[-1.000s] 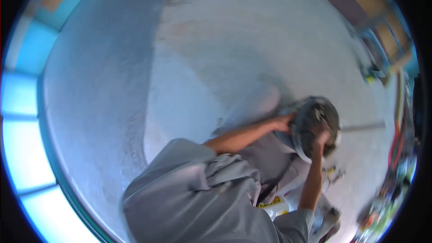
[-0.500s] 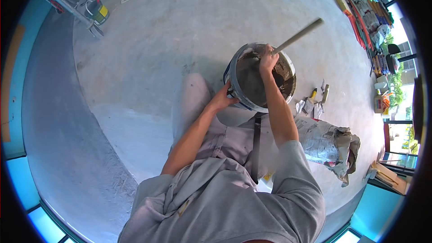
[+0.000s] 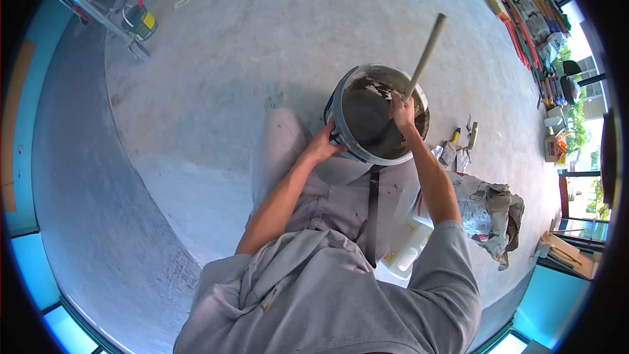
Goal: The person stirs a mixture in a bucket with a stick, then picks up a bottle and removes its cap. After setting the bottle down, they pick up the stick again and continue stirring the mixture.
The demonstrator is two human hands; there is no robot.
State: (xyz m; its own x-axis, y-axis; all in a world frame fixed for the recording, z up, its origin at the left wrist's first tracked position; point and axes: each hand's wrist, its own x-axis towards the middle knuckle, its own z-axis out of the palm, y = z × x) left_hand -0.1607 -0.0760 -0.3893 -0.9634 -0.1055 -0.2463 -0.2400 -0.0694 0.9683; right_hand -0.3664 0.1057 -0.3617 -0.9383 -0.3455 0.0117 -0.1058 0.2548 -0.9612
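A bucket (image 3: pixel 333 108) smeared with grey residue stands tilted between my knees. Grey-brown wet mix (image 3: pixel 367 118) covers its inside. My left hand (image 3: pixel 321 145) is closed on the bucket's near left side, with the thumb along the rim. Over the right part of the opening, my right hand (image 3: pixel 401 110) is wrapped round a wooden stick (image 3: pixel 427 52). The stick's upper end points up and right; its lower end is hidden by the hand and the bucket.
An open paper bag (image 3: pixel 488 213) lies right of my leg, beside a white container (image 3: pixel 407 252). Past the bucket are a yellow-handled tool (image 3: pixel 455 136) and other hand tools. Dark pails (image 3: pixel 140 23) stand farther off, one near a metal frame (image 3: pixel 98 13).
My right hand has moved right and down within the bucket opening. The stick now stands steeper, its top shifted left. My left hand keeps its place on the bucket.
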